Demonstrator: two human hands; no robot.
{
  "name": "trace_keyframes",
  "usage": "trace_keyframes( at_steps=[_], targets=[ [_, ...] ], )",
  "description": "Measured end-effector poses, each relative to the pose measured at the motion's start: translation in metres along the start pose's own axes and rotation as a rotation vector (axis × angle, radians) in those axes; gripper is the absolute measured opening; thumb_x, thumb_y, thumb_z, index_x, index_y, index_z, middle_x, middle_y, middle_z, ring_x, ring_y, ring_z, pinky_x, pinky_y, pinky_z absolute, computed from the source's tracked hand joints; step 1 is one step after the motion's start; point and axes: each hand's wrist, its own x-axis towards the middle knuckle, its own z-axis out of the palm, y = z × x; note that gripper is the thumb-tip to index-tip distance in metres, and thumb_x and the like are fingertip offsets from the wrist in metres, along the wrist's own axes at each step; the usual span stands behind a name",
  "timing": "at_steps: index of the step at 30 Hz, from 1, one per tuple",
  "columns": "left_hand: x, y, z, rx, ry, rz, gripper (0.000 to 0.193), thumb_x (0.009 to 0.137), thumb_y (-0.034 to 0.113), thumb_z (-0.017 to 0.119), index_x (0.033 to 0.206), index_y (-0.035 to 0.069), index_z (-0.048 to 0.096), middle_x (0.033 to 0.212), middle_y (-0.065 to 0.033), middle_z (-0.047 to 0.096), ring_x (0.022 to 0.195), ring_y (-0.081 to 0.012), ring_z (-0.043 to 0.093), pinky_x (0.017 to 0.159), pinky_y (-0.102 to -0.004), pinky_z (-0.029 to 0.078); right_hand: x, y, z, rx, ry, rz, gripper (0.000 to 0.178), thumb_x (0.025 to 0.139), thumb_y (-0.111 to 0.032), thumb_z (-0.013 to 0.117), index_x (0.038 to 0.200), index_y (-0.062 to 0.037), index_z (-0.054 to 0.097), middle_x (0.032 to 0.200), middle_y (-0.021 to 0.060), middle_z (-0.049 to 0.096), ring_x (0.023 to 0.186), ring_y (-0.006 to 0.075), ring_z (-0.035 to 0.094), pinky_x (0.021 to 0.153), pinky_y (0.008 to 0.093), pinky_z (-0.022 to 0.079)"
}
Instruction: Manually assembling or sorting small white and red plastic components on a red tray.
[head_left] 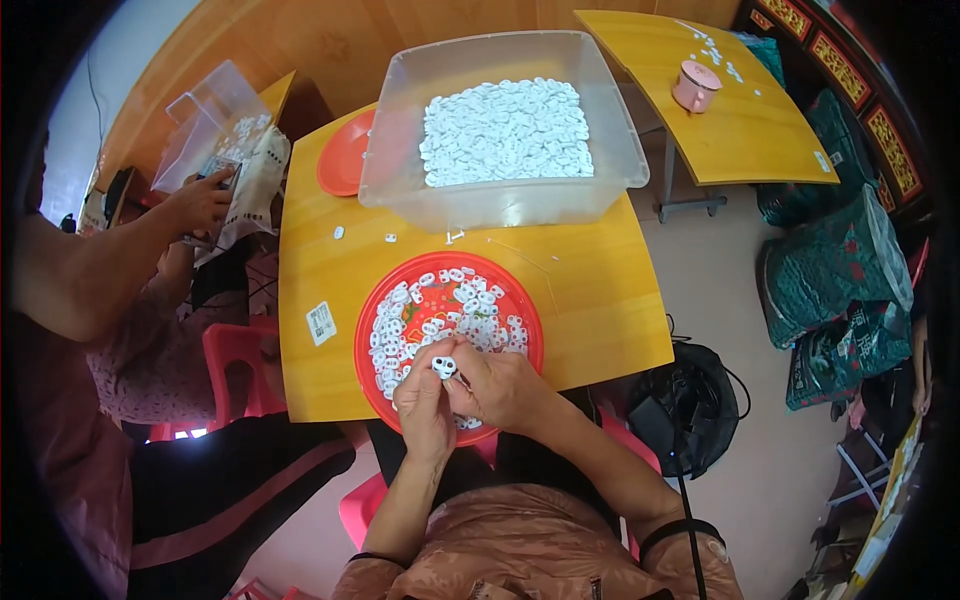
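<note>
- The white two-holed piece is above the near half of the red basin, pinched between the fingers of both hands. It is small, so a squeeze off-centre could make it spring out.
- The left hand is closed on the piece from the basin's left side, its thumb lying along it; the grip of the curled fingers beneath is hidden. Should that support slacken, the piece could twist.
- The right hand is gripping the piece too, from the basin's right side. Uneven pressure between the two hands could be what lets it slip.
- Loose white pieces lie scattered inside the basin; a dropped one would probably be lost among them, since they look much alike.
- The basin's near rim seems to reach past the edge of the yellow table, so a forearm pressing there might tip it and spill pieces toward the lap.
- Beyond the basin's far rim lie small white T-shaped bits and, farther left, two stray pieces; a sleeve or a nudged basin could sweep these off.
- Behind those stands the translucent bin, heaped with similar pieces; a knock could jostle its load.
</note>
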Motion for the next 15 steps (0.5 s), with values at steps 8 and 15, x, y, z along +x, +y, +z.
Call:
trace_keyframes(
  at_steps=[8, 15],
  targets=[
    [-0.015, -0.009, 0.028, -0.060, 0.109, 0.023, 0.041, 0.113, 0.030, 0.050, 0.132, -0.005, 0.061, 0.133, -0.0206, 0.067, 0.122, -0.0270, 0.065, 0.109, -0.0393, 0.049, -0.008, 0.003, 0.002, -0.131, 0.053, -0.062, 0.023, 0.091, -0.018, 0.068, 0.089, -0.0027, 0.051, 0.062, 0.0100, 0.058, 0.053, 0.0277, 0.065, 0.047, 0.0402, 0.051],
    [-0.012, -0.007, 0.033, -0.113, 0.167, -0.002, 0.042, 0.114, 0.028, 0.047, 0.136, -0.005, 0.060, 0.135, -0.0185, 0.066, 0.121, -0.0253, 0.065, 0.108, -0.0380, 0.050, -0.007, 0.002, 0.009, -0.035, 0.069, -0.015, 0.024, 0.093, -0.018, 0.069, 0.097, 0.0011, 0.054, 0.061, 0.0127, 0.060, 0.052, 0.0305, 0.066, 0.047, 0.0425, 0.052]
  ],
)
